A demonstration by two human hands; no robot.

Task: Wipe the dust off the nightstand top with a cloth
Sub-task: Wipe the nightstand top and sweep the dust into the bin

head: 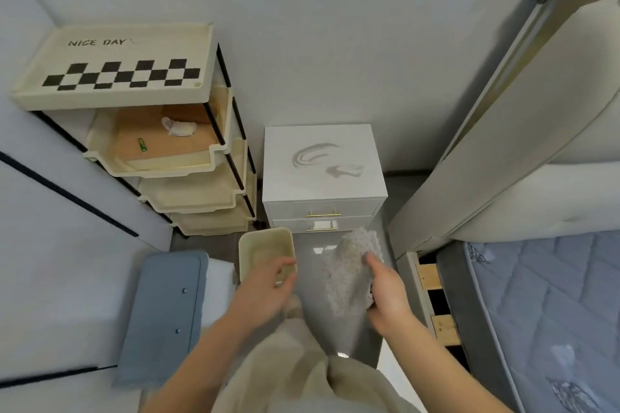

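- The nightstand top [322, 161] lay dusty, with smear marks at its centre, between the shelf rack [161, 144] and the bed [536, 295].
- The cloth [352, 275] hung bunched, clear of the top.
- The right hand [389, 295] pinched the cloth; the left hand [268, 288] was loosely spread and empty.
- Recommended: flatten the cloth, then wipe from the back edge forward in overlapping strokes.

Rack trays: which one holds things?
The second tray from the top: it holds cardboard, a green item and white wrapping. The top tray is bare.
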